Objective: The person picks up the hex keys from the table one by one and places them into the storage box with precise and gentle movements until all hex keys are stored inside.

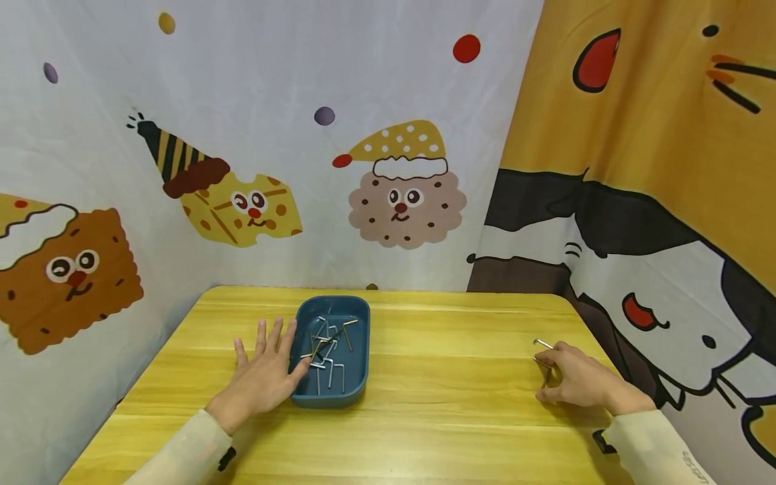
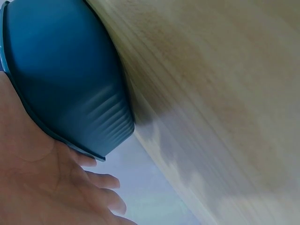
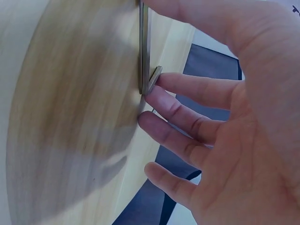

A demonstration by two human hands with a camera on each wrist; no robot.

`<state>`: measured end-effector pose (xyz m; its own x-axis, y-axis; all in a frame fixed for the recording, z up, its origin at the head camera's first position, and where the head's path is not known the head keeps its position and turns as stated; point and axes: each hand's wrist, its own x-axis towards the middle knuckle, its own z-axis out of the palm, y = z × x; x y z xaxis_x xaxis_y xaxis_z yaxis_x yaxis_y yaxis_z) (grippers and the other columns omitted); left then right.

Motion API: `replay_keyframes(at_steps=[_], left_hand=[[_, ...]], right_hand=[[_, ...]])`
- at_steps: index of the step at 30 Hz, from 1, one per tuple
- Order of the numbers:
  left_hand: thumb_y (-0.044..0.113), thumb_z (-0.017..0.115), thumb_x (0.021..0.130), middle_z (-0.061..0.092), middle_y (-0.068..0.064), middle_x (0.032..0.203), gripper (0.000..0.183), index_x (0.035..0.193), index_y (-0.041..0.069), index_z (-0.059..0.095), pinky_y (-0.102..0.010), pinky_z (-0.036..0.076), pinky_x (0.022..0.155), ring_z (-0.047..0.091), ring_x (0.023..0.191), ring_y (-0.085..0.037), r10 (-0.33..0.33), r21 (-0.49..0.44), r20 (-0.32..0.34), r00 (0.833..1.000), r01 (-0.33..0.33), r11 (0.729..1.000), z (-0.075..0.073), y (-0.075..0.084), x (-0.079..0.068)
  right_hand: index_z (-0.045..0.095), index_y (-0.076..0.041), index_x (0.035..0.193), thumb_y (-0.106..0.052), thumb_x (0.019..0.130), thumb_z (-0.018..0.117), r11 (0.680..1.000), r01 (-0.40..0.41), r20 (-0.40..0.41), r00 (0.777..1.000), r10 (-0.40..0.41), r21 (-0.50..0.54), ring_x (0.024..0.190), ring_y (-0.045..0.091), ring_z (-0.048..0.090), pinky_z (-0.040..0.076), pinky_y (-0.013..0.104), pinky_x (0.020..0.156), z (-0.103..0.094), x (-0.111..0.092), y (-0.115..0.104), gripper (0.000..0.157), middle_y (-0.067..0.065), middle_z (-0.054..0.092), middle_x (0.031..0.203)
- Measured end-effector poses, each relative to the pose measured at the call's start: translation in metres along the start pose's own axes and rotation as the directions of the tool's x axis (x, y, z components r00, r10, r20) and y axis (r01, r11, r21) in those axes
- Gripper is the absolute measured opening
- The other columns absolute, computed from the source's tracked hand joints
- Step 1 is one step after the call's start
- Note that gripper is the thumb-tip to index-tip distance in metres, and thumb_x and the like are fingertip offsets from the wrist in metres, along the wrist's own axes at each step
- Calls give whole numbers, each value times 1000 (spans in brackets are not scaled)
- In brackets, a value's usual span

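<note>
A blue plastic tray point(image 1: 368, 350) stands left of the table's middle, with several L-shaped hex keys point(image 1: 343, 378) lying loose inside, silver and some brassy. My left hand point(image 1: 263, 377) lies at the tray's left side, fingers spread and straight, its thumb over the rim. In the left wrist view the palm touches the rim of the tray point(image 2: 70, 84). Toward the table's right edge, my right hand point(image 1: 578, 380) pinches metal hex keys point(image 3: 145, 51) between thumb and fingertips; their exact number is hard to tell. The other fingers are extended.
The wood-grain table point(image 1: 448, 377) runs between the two hands. Behind it hangs a white curtain point(image 1: 273, 87) with cartoon food prints, and an orange cartoon curtain point(image 1: 655, 135) hangs close along the right edge.
</note>
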<state>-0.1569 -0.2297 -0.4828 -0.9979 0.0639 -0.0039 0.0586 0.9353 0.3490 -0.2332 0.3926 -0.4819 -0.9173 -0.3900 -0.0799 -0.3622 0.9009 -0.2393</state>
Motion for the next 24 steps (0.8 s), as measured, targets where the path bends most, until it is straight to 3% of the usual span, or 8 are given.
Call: replay_keyframes(at_steps=[10,24], left_hand=[[56,56,119,7,-28,195,92,188,9,17,-97,-14,128,-8,179,-63,-2,9,4,1000,2,1000,1,0,0],[57,55,120,6,-28,195,92,188,9,17,-97,-14,128,-8,179,-63,5,8,3,1000,-5,1000,1,-2,2]], right_hand=[[82,-5,139,-49,77,108,1000,7,-33,999,-8,-20,93,16,53,45,33,78,3,-1,-1,80,4,70,113],[81,-13,137,-58,73,107,994,24,-90,995,-33,-106,96,16,64,60,46,86,10,2,-15,82,2,72,119]])
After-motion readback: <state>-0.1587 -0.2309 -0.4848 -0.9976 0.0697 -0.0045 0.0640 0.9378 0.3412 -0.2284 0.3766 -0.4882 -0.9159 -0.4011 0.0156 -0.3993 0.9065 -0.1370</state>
